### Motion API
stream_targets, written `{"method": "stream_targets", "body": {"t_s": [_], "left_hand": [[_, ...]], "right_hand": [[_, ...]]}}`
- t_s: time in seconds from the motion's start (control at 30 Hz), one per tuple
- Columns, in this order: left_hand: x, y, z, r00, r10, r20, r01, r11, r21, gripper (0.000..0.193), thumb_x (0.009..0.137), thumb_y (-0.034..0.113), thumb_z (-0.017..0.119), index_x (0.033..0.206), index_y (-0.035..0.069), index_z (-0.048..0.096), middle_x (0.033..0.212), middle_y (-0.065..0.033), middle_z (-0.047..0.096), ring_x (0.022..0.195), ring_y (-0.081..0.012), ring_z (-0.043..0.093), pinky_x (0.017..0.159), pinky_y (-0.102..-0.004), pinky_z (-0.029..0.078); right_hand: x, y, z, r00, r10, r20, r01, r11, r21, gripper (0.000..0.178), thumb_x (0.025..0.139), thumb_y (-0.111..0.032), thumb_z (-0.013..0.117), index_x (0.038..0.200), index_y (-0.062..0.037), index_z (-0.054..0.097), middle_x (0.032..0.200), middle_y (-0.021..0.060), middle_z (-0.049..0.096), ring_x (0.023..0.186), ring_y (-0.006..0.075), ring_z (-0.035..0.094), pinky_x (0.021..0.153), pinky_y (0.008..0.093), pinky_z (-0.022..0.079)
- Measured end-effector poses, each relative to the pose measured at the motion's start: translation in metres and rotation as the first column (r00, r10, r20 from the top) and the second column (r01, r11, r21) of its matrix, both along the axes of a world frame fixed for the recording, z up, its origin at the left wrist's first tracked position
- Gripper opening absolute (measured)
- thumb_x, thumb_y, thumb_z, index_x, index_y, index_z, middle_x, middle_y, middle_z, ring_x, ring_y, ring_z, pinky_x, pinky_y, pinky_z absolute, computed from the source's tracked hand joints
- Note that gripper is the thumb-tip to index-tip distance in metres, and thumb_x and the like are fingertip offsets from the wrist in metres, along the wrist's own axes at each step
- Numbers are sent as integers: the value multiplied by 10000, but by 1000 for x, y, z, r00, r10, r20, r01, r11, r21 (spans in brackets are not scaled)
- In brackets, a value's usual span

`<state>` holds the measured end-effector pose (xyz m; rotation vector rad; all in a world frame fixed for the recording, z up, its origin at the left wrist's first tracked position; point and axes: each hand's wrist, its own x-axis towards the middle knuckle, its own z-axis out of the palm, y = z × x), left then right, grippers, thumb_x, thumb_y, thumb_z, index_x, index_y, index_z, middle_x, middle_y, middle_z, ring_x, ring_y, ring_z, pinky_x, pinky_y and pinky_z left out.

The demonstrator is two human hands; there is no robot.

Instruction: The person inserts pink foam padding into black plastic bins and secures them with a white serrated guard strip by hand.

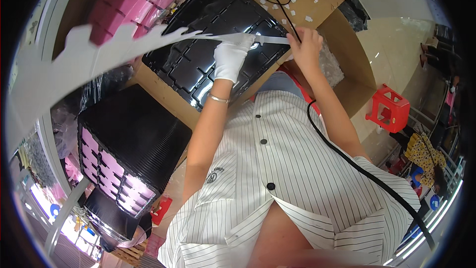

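A: What's held, and where?

B: A long white paper strip (148, 44), prob. a backing liner w/ a scalloped edge. It's stretched over the black moulded tray (198, 54) on the cardboard-topped bench (327, 0). The left hand (230, 57), in a white glove, is closed over it mid-length. The right hand (305, 47), bare, is pinched shut on its narrow end. The loose end is swept up and off to the left, near the lens.

A: How is it judged to handle?

B: V. light, thin, limp; no stiffness, since it droops and curls where unsupported. Likely easily torn at the notches. Best gripped on the plain narrow part betw. the hands, not the scalloped edge. Could be slippery under the glove; can't be told.

A: Counts?

B: 1 strip in hand. 1 open tray on the bench. 1 tall stack of black trays (131, 144) w/ pink inserts, at left; no. of trays in it can't be counted. 1 pile of pink parts (134, 0) at top left. Many small white scraps (308, 18) scattered on the bench, too small to count. 1 black cable (357, 166) run across the striped shirt. 1 red stool (391, 106) on the floor, right.
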<state>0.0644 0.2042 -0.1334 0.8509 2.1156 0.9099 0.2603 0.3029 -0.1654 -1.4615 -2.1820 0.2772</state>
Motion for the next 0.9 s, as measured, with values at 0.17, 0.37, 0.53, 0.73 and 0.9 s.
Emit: {"method": "stream_targets", "body": {"t_s": [0.17, 0.37, 0.53, 0.73, 0.9], "left_hand": [[-1, -18, 2, 911, -93, 402, -35, 953, 299, 249, 883, 199, 661, 1024, -3, 697, 965, -65, 714, 820, -137, 659, 715, -256, 498], [2, -54, 46, 788, 29, 615, -119, 987, 107, 231, 848, 144, 714, 1017, -5, 664, 942, -42, 693, 849, -83, 611, 791, -231, 480], [-9, -117, 41, 670, -104, 735, 37, 994, 107, 650, 833, 260, 731, 1314, -49, 422, 1240, -155, 566, 1133, -220, 559, 984, -299, 425], [9, -170, 46, 263, -101, 959, -507, 831, 226, 673, 938, 376, 558, 1440, 10, 299, 1397, -200, 423, 1286, -283, 430, 1098, -397, 331], [17, -180, 62, 284, -158, 946, -591, 748, 302, 641, 999, 334, 452, 1495, 41, 172, 1497, -203, 271, 1342, -293, 365, 1125, -403, 298]], "right_hand": [[-18, -14, 62, 795, 551, -254, -592, 796, -124, 562, 692, -246, 806, 1165, -65, 563, 1206, 142, 523, 1166, 335, 436, 1008, 417, 341], [-38, -30, 83, 697, 642, -321, -708, 689, -159, 629, 690, -194, 793, 1239, -69, 511, 1234, 140, 504, 1185, 333, 432, 1014, 408, 344], [-38, -43, 79, 691, 425, -585, -635, 743, -210, 396, 779, -26, 658, 1159, -41, 548, 1127, 118, 552, 1058, 248, 529, 905, 332, 428], [-47, -85, 90, 600, 506, -620, -791, 491, -364, 118, 840, -8, 661, 955, -21, 637, 881, 42, 591, 781, 114, 587, 687, 224, 462], [-72, -120, 75, 712, 424, -560, -693, 295, -658, 119, 846, -77, 698, 952, -32, 667, 956, 19, 571, 783, 88, 578, 690, 217, 471]]}}
